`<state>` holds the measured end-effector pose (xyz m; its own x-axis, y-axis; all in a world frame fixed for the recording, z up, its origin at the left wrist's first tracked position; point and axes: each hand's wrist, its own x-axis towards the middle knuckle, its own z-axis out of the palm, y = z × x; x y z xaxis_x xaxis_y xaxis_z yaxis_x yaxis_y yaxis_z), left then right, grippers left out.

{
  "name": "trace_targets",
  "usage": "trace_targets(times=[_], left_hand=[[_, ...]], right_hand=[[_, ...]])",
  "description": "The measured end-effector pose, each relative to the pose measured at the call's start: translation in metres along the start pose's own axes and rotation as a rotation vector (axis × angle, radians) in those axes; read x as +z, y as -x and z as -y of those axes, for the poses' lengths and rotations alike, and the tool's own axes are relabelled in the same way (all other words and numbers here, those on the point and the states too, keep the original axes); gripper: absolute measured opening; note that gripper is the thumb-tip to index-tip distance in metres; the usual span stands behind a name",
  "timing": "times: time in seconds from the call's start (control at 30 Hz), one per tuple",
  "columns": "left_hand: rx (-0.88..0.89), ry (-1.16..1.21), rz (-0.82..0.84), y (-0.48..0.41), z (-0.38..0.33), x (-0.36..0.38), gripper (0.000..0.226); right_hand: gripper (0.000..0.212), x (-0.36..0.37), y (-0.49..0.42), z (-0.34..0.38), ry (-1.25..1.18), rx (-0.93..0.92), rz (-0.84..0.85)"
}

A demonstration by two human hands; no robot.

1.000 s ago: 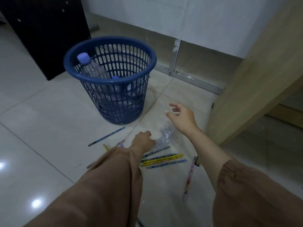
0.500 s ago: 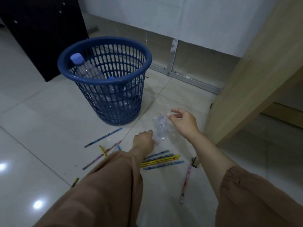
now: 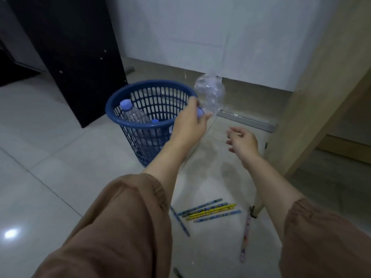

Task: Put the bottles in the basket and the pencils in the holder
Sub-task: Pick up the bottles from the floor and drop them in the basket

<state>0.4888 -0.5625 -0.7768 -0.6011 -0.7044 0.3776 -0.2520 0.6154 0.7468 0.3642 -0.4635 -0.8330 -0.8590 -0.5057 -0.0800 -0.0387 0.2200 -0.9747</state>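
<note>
Head view, left hand (image 3: 188, 125) grip closed on crumpled bottle (image 3: 209, 95)

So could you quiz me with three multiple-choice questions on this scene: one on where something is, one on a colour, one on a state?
1. Where do the pencils lie?
A. on the floor
B. in the basket
C. on a shelf

2. What colour is the basket?
A. red
B. blue
C. white

3. What is the left hand doing?
A. resting empty
B. gripping a pencil
C. gripping a clear bottle

Answers:
1 A, they lie scattered on the tiles.
2 B, its mesh wall and rim are blue.
3 C, it grips the crumpled clear bottle at the cap end beside the basket; the right hand is open.
</note>
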Motion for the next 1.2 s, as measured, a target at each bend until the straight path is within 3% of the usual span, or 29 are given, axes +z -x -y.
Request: trace_targets(times=[0.37, 0.57, 0.87, 1.0, 1.1, 1.2], left_hand=[[-0.619, 0.596, -0.328, -0.025, 0.017, -0.049, 0.034], [-0.656, 0.635, -0.287, -0.018, 0.019, -0.034, 0.072], [-0.559, 0.404, -0.132, 0.026, 0.002, 0.024, 0.051], [-0.639, 0.293, 0.101, 0.068, 0.019, 0.065, 0.051], [-0.725, 0.169, 0.297, 0.112, 0.045, 0.091, 0.051], [-0.72, 0.03, 0.408, 0.161, 0.07, 0.108, 0.044]], right_hand=[[0.019, 0.034, 0.032, 0.025, 0.019, 0.031, 0.219], [0.023, 0.035, 0.038, 0.027, 0.021, 0.045, 0.232], [0.016, 0.014, 0.036, 0.022, -0.044, 0.069, 0.209], [0.017, -0.003, 0.04, -0.014, 0.242, 0.144, 0.166], [0.028, -0.017, 0.053, -0.06, 0.592, 0.428, 0.352], [0.03, -0.032, 0.07, -0.1, 1.086, 0.48, 0.512]])
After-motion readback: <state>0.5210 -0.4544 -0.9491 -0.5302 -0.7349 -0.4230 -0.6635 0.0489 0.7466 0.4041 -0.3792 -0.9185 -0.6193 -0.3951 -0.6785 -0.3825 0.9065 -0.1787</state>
